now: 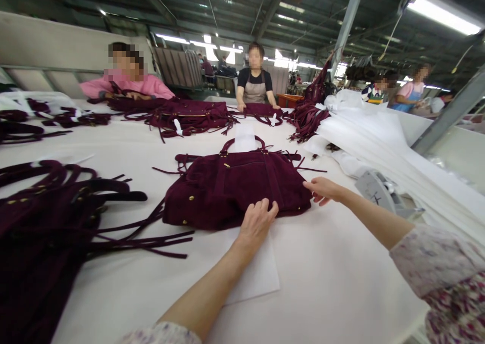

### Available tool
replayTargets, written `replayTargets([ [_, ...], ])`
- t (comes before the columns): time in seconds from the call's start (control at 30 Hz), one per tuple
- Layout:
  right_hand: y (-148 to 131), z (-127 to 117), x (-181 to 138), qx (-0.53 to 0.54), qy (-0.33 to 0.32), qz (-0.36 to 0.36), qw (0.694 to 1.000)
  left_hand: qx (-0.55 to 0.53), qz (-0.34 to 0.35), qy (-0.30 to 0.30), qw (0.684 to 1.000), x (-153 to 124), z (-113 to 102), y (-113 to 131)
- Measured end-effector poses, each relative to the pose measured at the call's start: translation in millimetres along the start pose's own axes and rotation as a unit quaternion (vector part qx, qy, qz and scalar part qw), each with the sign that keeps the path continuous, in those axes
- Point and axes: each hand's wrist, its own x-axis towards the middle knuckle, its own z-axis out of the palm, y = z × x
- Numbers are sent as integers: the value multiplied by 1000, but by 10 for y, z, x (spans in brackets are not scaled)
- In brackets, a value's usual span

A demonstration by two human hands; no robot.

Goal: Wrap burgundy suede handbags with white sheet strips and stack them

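While both forearms reach in from the near edge, a white sheet [261, 278] lies flat on the white table [341, 293], with its far end under the maroon suede bag [231, 182]. The left hand [257, 224] rests palm down on the bag's near edge, open, fingers spread and slightly curled over the suede, gripping nothing. The right hand [322, 189] is just to the right, also open, fingers straight, tips touching the bag's near right corner, holding nothing. The bag lies flat at table centre, handle on the far side, fringe straps trailing left. A near-left heap of the same maroon bags [45, 223] lies close to the fringe ends. A grey device [375, 188] sits right of the right hand; can't tell what it is. Beyond it, a stack of white sheets [379, 137] runs along the right side. More white paper [245, 138] sits inside the handle loop. Far: another bag pile [182, 112], hanging straps [308, 111], a person in pink [129, 85] far left, and a person in an apron [254, 84] with hands on a bag. More people [413, 86] are far right.
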Motion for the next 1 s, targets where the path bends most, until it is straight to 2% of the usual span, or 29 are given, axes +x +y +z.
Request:
replayTargets([
  [0.13, 101, -8, -62, 70, -67, 65, 993, 5, -2, 6, 1000, 0, 12, 6],
  [0.3, 207, 141, -84, 220, -93, 97, 966, -5, -2, 9, 1000, -6, 36, 7],
  [0.47, 273, 147, -67, 282, -105, 90, 949, -11, -1, 14, 1000, -9, 59, -11],
  [0.6, 342, 67, -125, 307, -89, 47, 946, -10, -4, 17, 1000, -15, 61, -24],
  [0.77, 478, 220, -173, 279, -25, -5, 960, -10, -2, 14, 1000, -12, 51, -35],
  [0.9, 536, 476, -28, 212, 90, -26, 973, 1, -3, 15, 1000, 1, 56, -36],
  [1.0, 533, 582, 78, 155, 165, -62, 972, 5, -1, 15, 1000, 3, 62, -34],
])
